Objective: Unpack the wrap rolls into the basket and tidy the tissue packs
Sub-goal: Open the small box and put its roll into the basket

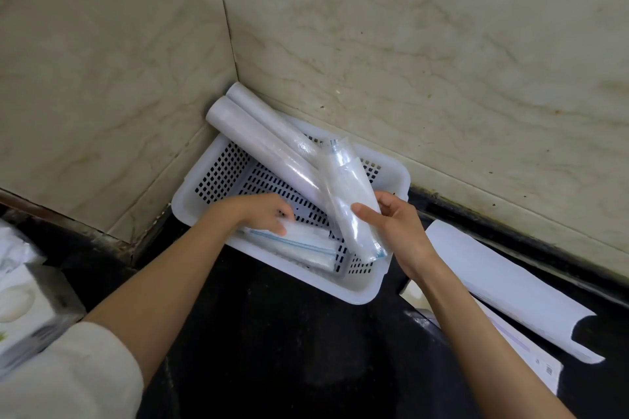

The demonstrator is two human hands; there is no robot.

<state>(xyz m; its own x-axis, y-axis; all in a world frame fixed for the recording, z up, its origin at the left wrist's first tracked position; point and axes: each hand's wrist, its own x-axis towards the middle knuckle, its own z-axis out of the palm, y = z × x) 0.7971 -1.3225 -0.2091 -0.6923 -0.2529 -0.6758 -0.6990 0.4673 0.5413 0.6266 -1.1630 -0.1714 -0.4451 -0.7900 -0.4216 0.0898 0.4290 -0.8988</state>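
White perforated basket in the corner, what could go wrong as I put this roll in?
The two long white wrap rolls overhang the white perforated plastic basket rim and might roll out if bumped. The plastic-wrapped roll in your right hand looks slippery; your left hand could get crowded.

The basket (218,177) is jammed into the corner where two walls (442,61) meet, so nothing can come in from beyond either grip. Two long rolls (258,136) lie slanting across it, their far ends poking over the rim against the corner. The left grip (262,214) presses a flat pack (306,245) at the near side; the right grip (398,228) holds a wrapped roll (350,204), crowding the middle. Open mesh shows beyond the left grip. Dark table (289,333) lies open toward the body between the forearms. A white sheet (503,286) lies right of the right grip.
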